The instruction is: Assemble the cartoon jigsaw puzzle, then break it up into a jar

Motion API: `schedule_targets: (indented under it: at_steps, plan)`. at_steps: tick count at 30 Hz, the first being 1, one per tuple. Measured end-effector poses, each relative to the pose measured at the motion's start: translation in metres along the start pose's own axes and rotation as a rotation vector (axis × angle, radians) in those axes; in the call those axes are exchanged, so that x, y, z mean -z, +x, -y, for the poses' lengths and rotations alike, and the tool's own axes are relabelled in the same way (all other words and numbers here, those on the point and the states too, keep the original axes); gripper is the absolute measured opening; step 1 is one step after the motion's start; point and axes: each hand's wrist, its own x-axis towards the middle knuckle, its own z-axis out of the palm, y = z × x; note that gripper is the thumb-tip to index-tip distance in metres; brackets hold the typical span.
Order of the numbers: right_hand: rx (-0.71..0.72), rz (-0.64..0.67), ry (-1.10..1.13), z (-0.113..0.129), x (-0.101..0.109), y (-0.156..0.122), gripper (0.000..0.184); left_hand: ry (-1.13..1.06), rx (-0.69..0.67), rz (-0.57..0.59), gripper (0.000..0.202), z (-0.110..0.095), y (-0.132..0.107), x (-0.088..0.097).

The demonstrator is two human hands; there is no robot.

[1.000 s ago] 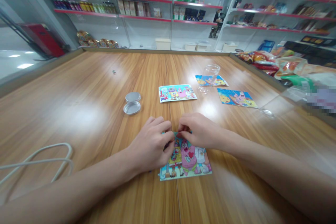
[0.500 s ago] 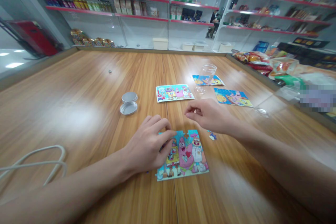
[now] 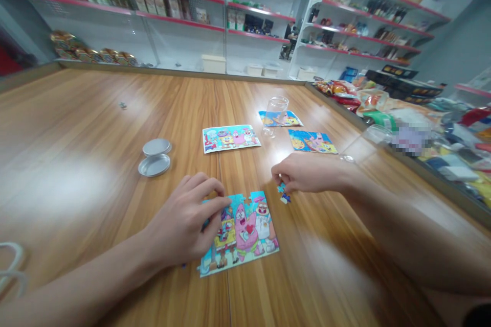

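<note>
A partly assembled jigsaw puzzle (image 3: pixel 245 237) of cartoon figures lies flat on the wooden table, with a notch in its top edge. My left hand (image 3: pixel 192 217) rests over the puzzle's left side and covers part of it. Its fingers are bent and apart, and nothing shows between them. To the right of the puzzle, my right hand (image 3: pixel 307 172) reaches down with its fingers pinched on a light blue puzzle piece (image 3: pixel 281 188). Just below that lies a loose dark blue and white piece (image 3: pixel 285 198). A small dark blue bit shows by my left wrist.
A printed picture card (image 3: pixel 232 139) lies beyond the puzzle. Farther right are two blue puzzle pictures (image 3: pixel 312 141) and clear plastic cylinders (image 3: pixel 276 108). Two round metal lids (image 3: pixel 154 165) lie at left, near a white cable (image 3: pixel 11 260). Packaged goods (image 3: pixel 379 104) line the right edge.
My right hand has come down onto the loose pieces beside the puzzle, its fingers now at the light blue one. My left hand stays on the puzzle. The view has turned right.
</note>
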Motion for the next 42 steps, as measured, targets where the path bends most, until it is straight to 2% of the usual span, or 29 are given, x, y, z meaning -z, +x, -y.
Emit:
schedule_targets:
  at_steps: [6,11,15,18,20,24,32,35,37,39,42]
  plan:
    - [0.087,-0.041,0.089,-0.012,-0.008,0.012,0.011,0.003,0.013,-0.002,0.026,-0.001,0.002,0.0]
    - [0.12,-0.124,0.148,-0.009,-0.011,0.015,0.006,0.001,0.017,0.006,0.03,-0.004,0.003,0.0]
    - [0.166,-0.177,0.272,-0.006,-0.013,0.019,0.008,-0.049,-0.034,0.045,0.033,-0.006,0.004,0.001]
    - [0.153,-0.241,0.346,-0.004,-0.016,0.023,0.021,-0.088,-0.082,0.087,0.034,-0.008,0.006,0.002]
    - [0.177,-0.261,0.329,-0.003,-0.018,0.026,0.022,-0.096,-0.103,0.122,0.033,-0.009,0.007,0.002]
    - [0.228,-0.283,0.237,-0.002,-0.023,0.032,0.008,-0.087,-0.103,0.177,0.031,-0.009,0.007,0.0]
    - [0.262,-0.301,0.274,-0.004,-0.026,0.035,0.009,-0.101,-0.097,0.191,0.033,-0.008,0.004,-0.001]
    - [0.236,-0.308,0.35,-0.002,-0.028,0.036,0.006,-0.1,-0.098,0.188,0.033,-0.008,0.005,-0.001]
    - [0.186,-0.313,0.372,-0.001,-0.03,0.037,0.013,-0.098,-0.096,0.183,0.034,-0.009,0.005,-0.001]
    - [0.131,-0.325,0.309,-0.001,-0.03,0.036,0.017,-0.098,-0.093,0.178,0.033,-0.009,0.006,-0.001]
    - [0.074,-0.359,0.156,-0.001,-0.03,0.033,0.007,-0.115,-0.088,0.167,0.032,-0.008,0.007,-0.001]
